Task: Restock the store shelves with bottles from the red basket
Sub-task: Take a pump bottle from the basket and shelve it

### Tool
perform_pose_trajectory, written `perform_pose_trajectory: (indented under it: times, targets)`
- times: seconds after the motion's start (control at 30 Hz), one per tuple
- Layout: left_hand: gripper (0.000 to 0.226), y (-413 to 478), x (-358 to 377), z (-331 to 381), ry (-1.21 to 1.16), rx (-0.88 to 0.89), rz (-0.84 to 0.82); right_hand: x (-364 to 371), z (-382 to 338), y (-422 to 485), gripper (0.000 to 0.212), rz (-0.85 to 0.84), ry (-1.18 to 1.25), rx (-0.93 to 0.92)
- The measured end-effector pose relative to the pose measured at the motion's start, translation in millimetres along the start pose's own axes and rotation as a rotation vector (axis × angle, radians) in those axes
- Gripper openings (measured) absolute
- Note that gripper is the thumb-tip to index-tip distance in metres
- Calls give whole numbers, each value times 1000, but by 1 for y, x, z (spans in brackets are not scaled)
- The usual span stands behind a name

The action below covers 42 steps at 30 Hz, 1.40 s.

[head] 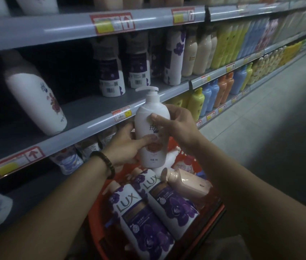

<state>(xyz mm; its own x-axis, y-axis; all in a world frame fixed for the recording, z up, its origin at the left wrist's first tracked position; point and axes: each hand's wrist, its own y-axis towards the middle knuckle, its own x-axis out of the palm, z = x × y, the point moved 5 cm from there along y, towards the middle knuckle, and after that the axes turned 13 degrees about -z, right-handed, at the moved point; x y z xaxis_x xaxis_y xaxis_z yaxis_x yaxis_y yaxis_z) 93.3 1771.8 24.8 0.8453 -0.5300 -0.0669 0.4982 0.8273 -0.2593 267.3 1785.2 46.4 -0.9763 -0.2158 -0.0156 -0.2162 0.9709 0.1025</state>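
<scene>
- The white pump bottle (151,128) is upright in the air, held in both hands above the far end of the red basket (95,228). It sits just in front of the edge of the middle shelf (84,111).
- The left hand (124,147) grips the bottle's lower body from the left. Its thumb lies across the red flower on the label and its fingers are curled round the back.
- The right hand (176,126) holds the upper body from the right, thumb on the front and fingers wrapped behind.
- A dark beaded bracelet (105,162) circles the left wrist.
- In the basket, two white-and-purple LUX bottles (141,218) lie side by side, with a pink bottle (189,182) lying to their right.
- On the middle shelf, a matching white flower-label bottle (35,100) stands near the left, and purple-and-white bottles (111,77) stand farther back.
- A red-and-yellow price tag (121,113) is on the shelf edge just left of the held bottle.
- Yellow, blue and orange bottles (210,94) fill the lower shelf to the right, beside the grey tiled floor (261,119).
</scene>
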Motion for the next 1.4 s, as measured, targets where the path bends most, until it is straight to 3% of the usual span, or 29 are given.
perform_pose_trajectory:
  times: [0.23, 0.43, 0.6, 0.73, 0.87, 1.4]
  targets:
    - [45, -19, -18, 6, -120, 76, 92, 27, -15, 6, 43, -60, 55, -15]
    - [65, -39, -40, 28, -145, 136, 128, 47, -29, 9, 36, -145, 84, -46]
    - [44, -59, -58, 53, -195, 207, 181, 66, -46, 8, 32, -228, 39, -64]
    - [50, -77, -75, 73, -177, 266, 224, 83, -65, 14, 35, -216, 4, -122]
    - [40, -92, -85, 88, -195, 286, 248, 102, -80, 19, 32, -211, 9, -149]
    - [55, -144, -111, 137, -114, 523, 437, 149, -150, 29, 30, -203, 95, -280]
